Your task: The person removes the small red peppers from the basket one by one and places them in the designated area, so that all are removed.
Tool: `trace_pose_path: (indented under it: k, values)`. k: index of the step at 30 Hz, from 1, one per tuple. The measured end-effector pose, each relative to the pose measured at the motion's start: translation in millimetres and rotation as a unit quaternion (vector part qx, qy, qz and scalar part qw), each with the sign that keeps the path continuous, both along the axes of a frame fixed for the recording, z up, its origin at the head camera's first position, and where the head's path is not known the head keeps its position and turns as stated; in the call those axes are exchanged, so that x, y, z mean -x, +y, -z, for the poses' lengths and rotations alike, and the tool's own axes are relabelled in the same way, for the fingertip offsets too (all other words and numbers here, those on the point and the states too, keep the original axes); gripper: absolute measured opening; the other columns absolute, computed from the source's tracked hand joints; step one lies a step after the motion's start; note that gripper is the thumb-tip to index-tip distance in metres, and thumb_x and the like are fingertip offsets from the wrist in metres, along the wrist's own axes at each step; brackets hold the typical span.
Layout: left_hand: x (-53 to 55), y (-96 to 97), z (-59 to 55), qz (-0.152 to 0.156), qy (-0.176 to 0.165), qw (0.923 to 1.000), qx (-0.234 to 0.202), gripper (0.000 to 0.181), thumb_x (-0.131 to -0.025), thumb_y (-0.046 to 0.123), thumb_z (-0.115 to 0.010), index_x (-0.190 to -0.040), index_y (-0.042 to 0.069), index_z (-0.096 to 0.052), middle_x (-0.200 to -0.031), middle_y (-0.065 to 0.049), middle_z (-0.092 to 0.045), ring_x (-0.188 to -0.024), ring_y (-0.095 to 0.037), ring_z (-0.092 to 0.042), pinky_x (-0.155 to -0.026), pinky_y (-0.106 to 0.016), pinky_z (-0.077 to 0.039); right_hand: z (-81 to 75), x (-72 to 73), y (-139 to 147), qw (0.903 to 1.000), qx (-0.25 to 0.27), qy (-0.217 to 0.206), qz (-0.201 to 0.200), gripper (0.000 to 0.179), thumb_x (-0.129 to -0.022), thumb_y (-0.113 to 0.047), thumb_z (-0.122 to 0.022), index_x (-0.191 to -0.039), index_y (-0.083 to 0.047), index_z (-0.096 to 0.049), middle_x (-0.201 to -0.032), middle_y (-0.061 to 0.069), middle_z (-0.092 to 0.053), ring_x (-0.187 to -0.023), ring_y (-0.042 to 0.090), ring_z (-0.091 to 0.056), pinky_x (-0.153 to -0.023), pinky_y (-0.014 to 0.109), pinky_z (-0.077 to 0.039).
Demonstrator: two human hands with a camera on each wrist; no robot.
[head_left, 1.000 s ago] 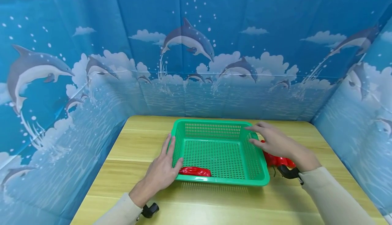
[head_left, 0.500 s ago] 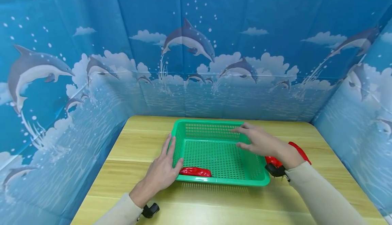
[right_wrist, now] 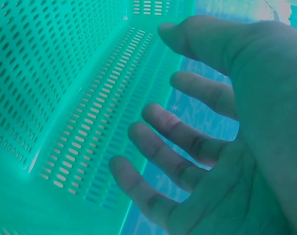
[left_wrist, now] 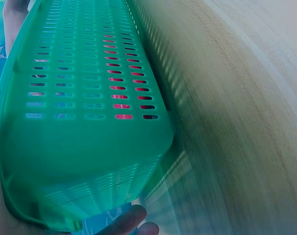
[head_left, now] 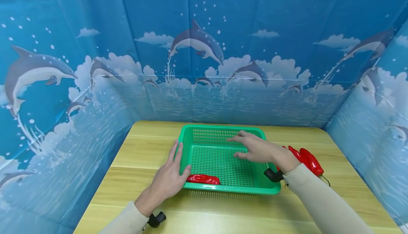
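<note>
A green plastic basket with slotted walls stands on the table. My left hand rests at its front left corner, fingers stretched along the outside of the left wall and thumb over the rim. A shiny red chili pepper lies inside along the front wall, near that thumb; its left end is hidden by the hand. In the left wrist view, red shows through the slots of the wall. Over the right part of the basket hovers my right hand, fingers spread and holding nothing; in the right wrist view its palm shows bare.
Several red peppers lie on the wooden table right of the basket, partly hidden by my right wrist and sleeve. A blue dolphin-print curtain hangs behind the table and along both sides.
My right hand has moved left, from the basket's right rim to over its inside. The peppers on the right have come more into view. My left hand, the basket and the pepper inside stay put.
</note>
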State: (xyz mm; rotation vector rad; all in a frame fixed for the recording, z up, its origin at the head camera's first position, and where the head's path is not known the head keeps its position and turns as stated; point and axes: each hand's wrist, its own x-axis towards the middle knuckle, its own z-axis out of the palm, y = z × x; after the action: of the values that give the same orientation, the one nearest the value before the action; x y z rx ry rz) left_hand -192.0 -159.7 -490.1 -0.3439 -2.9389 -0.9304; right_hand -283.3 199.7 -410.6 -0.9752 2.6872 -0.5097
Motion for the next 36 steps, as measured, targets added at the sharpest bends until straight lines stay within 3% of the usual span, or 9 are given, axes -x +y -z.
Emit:
trace_pose_path:
  k: [6,18,27,36]
  values:
    - [0.3,0.5,-0.3,-0.001,-0.001,1.0000,-0.002,0.094,-0.117,0.040,-0.065,-0.189,0.010,-0.011,-0.200,-0.003,-0.002,-0.045,-0.013,-0.045,-0.042,-0.030,-0.041,3.7,1.9,-13.5,0.9994,-0.008,-0.028,-0.015,0.063,-0.112,-0.035,-0.082,-0.170,-0.021,-0.062,-0.167,0.017,-0.059,-0.152,0.044,-0.060,-0.120,0.069,-0.056]
    - [0.8,0.0,0.8,-0.001,-0.007,1.0000,-0.007,0.095,-0.117,0.041,-0.065,-0.189,0.011,-0.010,-0.200,-0.002,0.000,-0.046,-0.013,-0.046,-0.043,-0.031,-0.042,16.2,6.6,-40.6,0.9936,-0.016,-0.089,-0.068,0.072,-0.108,-0.043,-0.085,-0.173,-0.020,-0.059,-0.173,0.011,-0.058,-0.160,0.042,-0.055,-0.128,0.070,-0.050]
    - [3.0,-0.1,-0.3,0.002,-0.009,0.9999,-0.006,0.095,-0.117,0.040,-0.064,-0.189,0.012,-0.008,-0.200,-0.003,0.000,-0.046,-0.013,-0.047,-0.043,-0.031,-0.043,21.7,13.9,-60.3,0.9851,-0.026,-0.134,-0.104,0.078,-0.104,-0.042,-0.089,-0.173,-0.021,-0.058,-0.167,0.005,-0.064,-0.147,0.036,-0.067,-0.120,0.061,-0.058]
    - [2.7,-0.3,-0.7,0.003,-0.009,1.0000,-0.004,0.095,-0.117,0.040,-0.064,-0.189,0.010,-0.009,-0.200,-0.004,0.000,-0.046,-0.012,-0.047,-0.043,-0.031,-0.043,26.7,17.0,-77.2,0.9780,-0.043,-0.170,-0.113,0.080,-0.102,-0.039,-0.090,-0.174,-0.025,-0.057,-0.173,0.002,-0.060,-0.155,0.031,-0.065,-0.127,0.058,-0.056]
